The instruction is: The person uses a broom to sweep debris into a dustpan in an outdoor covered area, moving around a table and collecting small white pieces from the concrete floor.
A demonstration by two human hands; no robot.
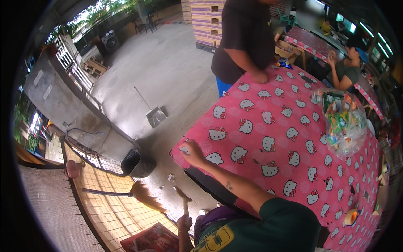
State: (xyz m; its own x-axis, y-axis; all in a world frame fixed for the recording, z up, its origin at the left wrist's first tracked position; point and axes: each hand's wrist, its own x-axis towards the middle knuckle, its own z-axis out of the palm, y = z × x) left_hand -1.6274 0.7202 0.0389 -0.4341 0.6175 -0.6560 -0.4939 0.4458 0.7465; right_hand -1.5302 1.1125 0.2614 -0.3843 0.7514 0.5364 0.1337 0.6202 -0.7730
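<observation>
Stick [185,206], pale w/ a crosspiece at its top end, is low-ctr, upright-ish, off the nr edge of the bench [252,138]. Exact kind of tool: can't tell. L hand [184,223] has it, fingers wrapped shut round the lower part. R hand [193,155] is out at the L corner of the bench, arm stretched across its nr side; fingers bent, can't tell if they're pinching anything or how firmly they touch.

Bench has a pink cover w/ white cat faces & red bows, plus a few dark specks. On its R side: clear plastic bag [344,122] full of colourful packs; nearer, a small orange-and-white item [351,217]. At the far end, a co-worker in a dark shirt [245,40] stands w/ one hand [261,77] on the bench, shiny blue pack [285,63] close by.

L of the stick: broom [147,196], straw end nr it, handle pointing L over yellowish mesh. White scraps [170,177] on the floor [138,67], black bin [137,164] just past them, dustpan [156,116] further out. Far R, seated person w/ blue cap [348,67]. Far L, washing machine [110,40].
</observation>
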